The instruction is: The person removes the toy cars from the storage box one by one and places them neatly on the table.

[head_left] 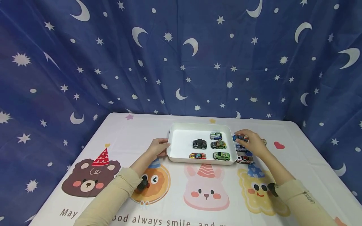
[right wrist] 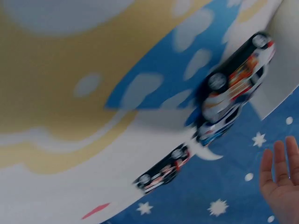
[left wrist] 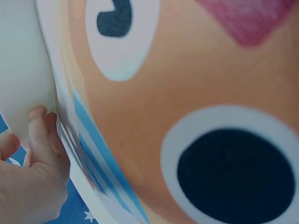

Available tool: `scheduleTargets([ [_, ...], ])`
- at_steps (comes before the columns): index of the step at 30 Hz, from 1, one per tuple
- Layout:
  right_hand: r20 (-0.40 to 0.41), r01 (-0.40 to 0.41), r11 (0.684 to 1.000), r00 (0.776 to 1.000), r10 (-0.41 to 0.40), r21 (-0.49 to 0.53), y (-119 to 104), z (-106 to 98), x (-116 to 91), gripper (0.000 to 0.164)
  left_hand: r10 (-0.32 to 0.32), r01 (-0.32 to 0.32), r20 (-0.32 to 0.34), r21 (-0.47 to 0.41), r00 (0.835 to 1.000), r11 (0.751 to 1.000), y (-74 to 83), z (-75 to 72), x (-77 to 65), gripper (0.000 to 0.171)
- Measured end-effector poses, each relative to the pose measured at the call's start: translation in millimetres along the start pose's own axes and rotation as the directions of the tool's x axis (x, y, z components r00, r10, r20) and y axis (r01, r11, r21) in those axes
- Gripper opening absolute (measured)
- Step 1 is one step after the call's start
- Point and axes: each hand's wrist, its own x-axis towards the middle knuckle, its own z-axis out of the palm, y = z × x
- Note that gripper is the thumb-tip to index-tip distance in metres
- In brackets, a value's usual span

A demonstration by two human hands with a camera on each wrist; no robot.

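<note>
In the head view my left hand (head_left: pixel 159 147) grips the left wall of a white tray (head_left: pixel 181 138), its fingertips also showing against the wall in the left wrist view. Inside the tray are a black toy vehicle (head_left: pixel 199 144), a red-and-yellow toy car (head_left: pixel 197 156), and, down the right side, a white-and-green car (head_left: pixel 216 136), a dark green car (head_left: pixel 218 145) and a light green car (head_left: pixel 221 156). Just beyond the tray's right wall, my right hand (head_left: pixel 253 144) pinches a blue toy car (head_left: pixel 239 137). The right wrist view shows only its outer fingers, extended.
Beside the tray's right wall stand a white-and-red car (head_left: pixel 245 159) and a blue-and-white car (head_left: pixel 241 148). Another toy car (head_left: pixel 264 141) shows partly behind the right hand. A printed cloth (head_left: pixel 175 191) covers the table; a dark blue curtain (head_left: pixel 181 62) hangs behind it.
</note>
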Motion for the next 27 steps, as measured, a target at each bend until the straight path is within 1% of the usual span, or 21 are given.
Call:
scheduleTargets([
  [3, -0.002, 0.001, 0.998, 1.000, -0.001, 0.056, -9, 4, 2, 0.031, 0.006, -0.006, -0.001, -0.006, 1.000, 1.000, -0.8, -0.7, -1.1, 0.043],
  [6, 0.023, -0.008, 0.996, 1.000, 0.006, 0.089, -20, 8, 3, 0.031, 0.009, -0.009, 0.006, -0.017, 1.000, 1.000, -1.5, -1.3, -0.2, 0.042],
  [10, 0.062, 0.000, 0.996, 0.998, -0.006, 0.086, -31, 12, 7, 0.032, 0.006, -0.005, 0.011, -0.035, 1.000, 0.999, -1.8, -1.2, 1.8, 0.041],
  [16, 0.088, 0.070, 0.997, 0.993, -0.074, 0.037, -44, 20, 15, 0.037, -0.003, 0.003, 0.011, -0.031, 1.000, 1.000, 0.2, 0.4, 2.8, 0.041],
  [22, 0.119, 0.112, 0.992, 0.986, -0.119, 0.060, -56, 31, 25, 0.041, -0.007, 0.008, 0.014, -0.033, 1.000, 0.999, 2.2, 1.2, 2.2, 0.041],
  [27, 0.145, 0.138, 0.987, 0.978, -0.149, 0.081, -67, 42, 33, 0.041, -0.015, 0.015, 0.008, -0.023, 1.000, 1.000, 0.8, 0.4, 1.5, 0.042],
])
